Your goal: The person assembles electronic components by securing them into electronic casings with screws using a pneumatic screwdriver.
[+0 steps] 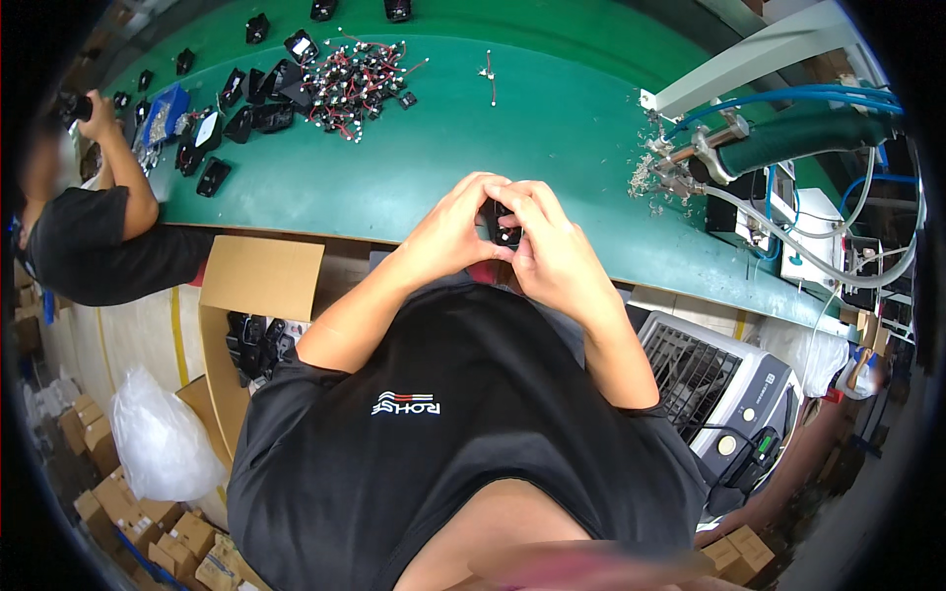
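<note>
Green covered the bench (pixel 562 138) on my remote feed. Over its near edge, at the middle, I had the left hand (pixel 448 229) and right hand (pixel 557 251) together, fingers clamped on a small black part (pixel 506 236) between them; a bit of red showed in it, but the fingers hid most of it from me. Far left, a tangled heap of red-wired connectors (pixel 355 84) lay beside black housings (pixel 281 84), and one wired piece (pixel 491 77) rested alone farther right. Near left, a cardboard box (pixel 261 276) held more black pieces (pixel 258 345).
</note>
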The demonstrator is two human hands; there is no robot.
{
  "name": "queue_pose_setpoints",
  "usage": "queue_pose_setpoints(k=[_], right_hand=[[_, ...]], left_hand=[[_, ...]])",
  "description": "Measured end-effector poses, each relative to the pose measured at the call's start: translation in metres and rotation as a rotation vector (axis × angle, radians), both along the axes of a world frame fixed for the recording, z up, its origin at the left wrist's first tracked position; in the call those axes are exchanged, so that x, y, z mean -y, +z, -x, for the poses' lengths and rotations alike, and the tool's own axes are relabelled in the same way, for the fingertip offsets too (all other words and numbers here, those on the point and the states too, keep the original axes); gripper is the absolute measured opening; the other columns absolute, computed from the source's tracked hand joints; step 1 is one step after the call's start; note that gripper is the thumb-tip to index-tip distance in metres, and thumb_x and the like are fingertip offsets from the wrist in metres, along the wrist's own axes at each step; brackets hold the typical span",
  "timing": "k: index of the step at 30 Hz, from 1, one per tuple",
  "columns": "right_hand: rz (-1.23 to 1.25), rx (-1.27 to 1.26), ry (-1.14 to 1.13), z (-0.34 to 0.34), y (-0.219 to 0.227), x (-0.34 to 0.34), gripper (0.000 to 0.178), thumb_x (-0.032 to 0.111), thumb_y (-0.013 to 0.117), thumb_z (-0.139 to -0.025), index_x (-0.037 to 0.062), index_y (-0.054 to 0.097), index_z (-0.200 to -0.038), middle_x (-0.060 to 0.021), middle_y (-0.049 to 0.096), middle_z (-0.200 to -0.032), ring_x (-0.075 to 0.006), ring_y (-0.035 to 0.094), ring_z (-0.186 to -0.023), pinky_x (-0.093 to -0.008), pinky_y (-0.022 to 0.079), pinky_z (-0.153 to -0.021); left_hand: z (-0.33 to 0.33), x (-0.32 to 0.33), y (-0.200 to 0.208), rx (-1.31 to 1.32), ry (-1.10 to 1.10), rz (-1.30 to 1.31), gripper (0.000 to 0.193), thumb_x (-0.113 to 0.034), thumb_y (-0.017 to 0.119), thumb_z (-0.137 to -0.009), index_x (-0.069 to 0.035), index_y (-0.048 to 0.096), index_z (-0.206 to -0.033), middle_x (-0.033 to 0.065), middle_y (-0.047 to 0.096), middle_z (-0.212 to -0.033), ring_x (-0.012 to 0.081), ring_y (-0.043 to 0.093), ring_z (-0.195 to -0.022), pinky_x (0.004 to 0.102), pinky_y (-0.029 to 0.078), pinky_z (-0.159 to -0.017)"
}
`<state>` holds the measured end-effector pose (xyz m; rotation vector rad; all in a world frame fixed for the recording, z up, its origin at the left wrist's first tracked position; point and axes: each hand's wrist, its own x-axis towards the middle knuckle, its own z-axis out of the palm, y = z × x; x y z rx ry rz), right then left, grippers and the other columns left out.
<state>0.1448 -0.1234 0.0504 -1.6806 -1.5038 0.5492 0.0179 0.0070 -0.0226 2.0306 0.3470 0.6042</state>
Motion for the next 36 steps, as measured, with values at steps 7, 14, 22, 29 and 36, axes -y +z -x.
queue_pose_setpoints(k=[7, 14, 22, 29, 36], right_hand=[[-0.044, -0.004, -0.074, -0.013, 0.005, 0.0, 0.069, -0.02, 0.046, -0.072, 0.0056, 0.06, -0.135, -0.0168, 0.058, -0.13, -0.0332, 0.069, -0.109, -0.0368, 0.057, -0.085], [-0.946, 0.572, -0.494, -0.081, 0.066, -0.007, 0.053, -0.009, 0.067, -0.078, -0.0049, 0.059, -0.13, -0.0177, 0.064, -0.123, -0.0317, 0.062, -0.116, -0.0416, 0.05, -0.101], [-0.76, -0.1, -0.805, -0.16, 0.132, -0.071, 0.071, 0.043, 0.065, -0.101, 0.0044, 0.038, -0.154, -0.0182, 0.047, -0.151, -0.0249, 0.046, -0.14, -0.0371, 0.033, -0.119], [-0.699, -0.478, -0.584, -0.139, 0.118, -0.091, 0.041, 0.041, 0.059, -0.106, 0.0052, 0.055, -0.126, -0.0045, 0.064, -0.089, -0.0121, 0.062, -0.07, -0.0269, 0.054, -0.066], [-0.753, -0.466, -0.407, -0.104, 0.098, -0.064, 0.084, 0.074, 0.026, -0.102, -0.0022, 0.052, -0.126, -0.0098, 0.061, -0.078, -0.0231, 0.061, -0.072, -0.0354, 0.051, -0.069]], left_hand=[[-0.026, -0.013, 0.003, -0.05, -0.059, 0.213, 0.078, -0.015, 0.095, -0.07, -0.007, 0.053, -0.135, 0.0108, 0.065, -0.121, 0.0183, 0.067, -0.098, 0.0344, 0.058, -0.084], [-0.041, -0.034, -0.016, 0.159, -0.004, -0.292, 0.085, -0.013, 0.093, -0.067, -0.009, 0.053, -0.143, 0.0151, 0.06, -0.133, 0.0294, 0.06, -0.122, 0.0419, 0.049, -0.105], [-0.044, -0.03, -0.024, 0.098, 0.011, -0.097, 0.062, -0.006, 0.087, -0.07, -0.008, 0.061, -0.126, 0.0087, 0.062, -0.129, 0.0261, 0.064, -0.117, 0.0395, 0.05, -0.102], [-0.043, -0.03, -0.023, -0.01, 0.01, -0.228, 0.056, -0.02, 0.091, -0.07, -0.013, 0.065, -0.119, 0.006, 0.062, -0.131, 0.0222, 0.061, -0.121, 0.0398, 0.038, -0.102], [-0.042, -0.027, -0.019, 0.038, 0.001, -0.256, 0.061, -0.03, 0.095, -0.066, -0.013, 0.065, -0.118, 0.0067, 0.063, -0.132, 0.0243, 0.059, -0.124, 0.0399, 0.034, -0.104]])
